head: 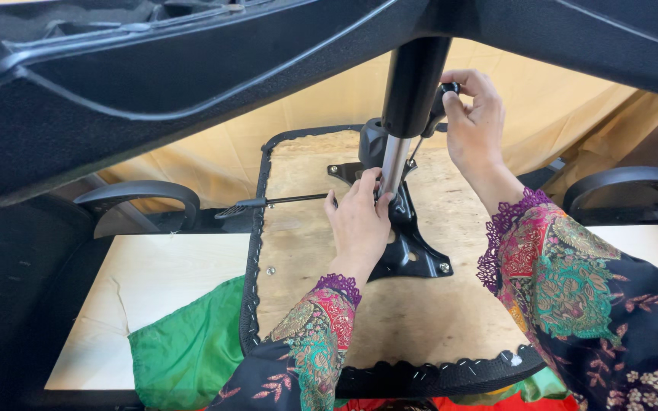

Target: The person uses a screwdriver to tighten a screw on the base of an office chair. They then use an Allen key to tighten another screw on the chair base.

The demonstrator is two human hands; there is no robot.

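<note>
Up close: big black chair base (154,84), blurry, spread across the top of the view. Stuck into its middle, a black pole (413,84) with a shiny silver end (394,164), pointing down into a black metal plate (413,247).

Plate bolted to the wooden underside of the seat (436,320). Seat laid upside down, most likely so the plate and bolts face up and are easy to reach.

Left hand (359,224) at the foot of the pole, fingers half curled around the silver end, touching pole and plate, probably to hold them steady. Right hand (474,125) higher up, beside the pole, fingertips pinched shut on a small black knob (449,89).

Thin black lever (268,202) sticking out sideways from the plate, flat grip at its tip. Curved black armrest (142,194) on the left, another armrest (626,183) on the right, both hanging past the seat edges.

Underneath, a pale flat table (154,281), good for keeping the seat level. Green cloth (184,350) tucked under the near corner of the seat, maybe as padding. Behind it all, a tan cloth wall (329,99). Rest of the room hidden.
</note>
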